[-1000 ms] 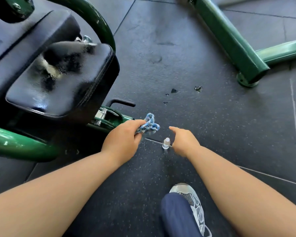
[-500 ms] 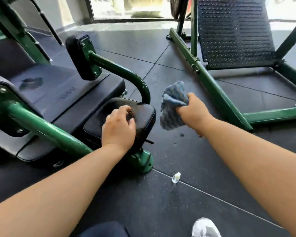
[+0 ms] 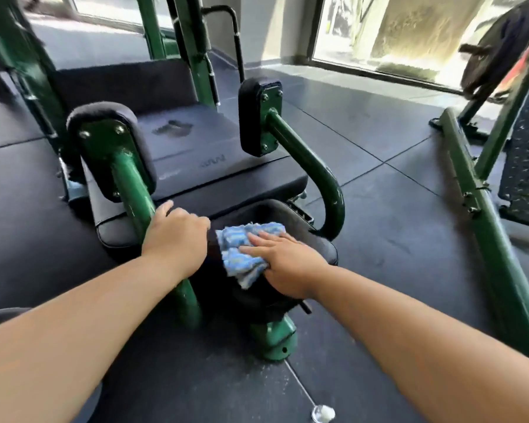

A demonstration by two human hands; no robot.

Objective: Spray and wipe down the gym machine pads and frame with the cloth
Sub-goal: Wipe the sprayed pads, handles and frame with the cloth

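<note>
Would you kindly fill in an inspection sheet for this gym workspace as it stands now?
Surface: dark rubber floor tiles.
Job's things: blue cloth lies on the small black pad; small bottle on the floor; seat pad shows a damp-looking patch.
Clutter: nothing seen.
Grippers: right hand presses the cloth with straight fingers; left hand, fingers curled, sits at the pad's left edge beside the green tube, grip unclear.
Cables: nothing seen.
Surroundings: second green machine at right; windows behind.

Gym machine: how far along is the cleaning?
Spraying looks at least partly done: the bottle sits on the floor and a wet patch marks the seat. In hand: the right hand presses the cloth on the front pad; the left hand grips its edge. Left, probably: seat, side pads, frame.
</note>
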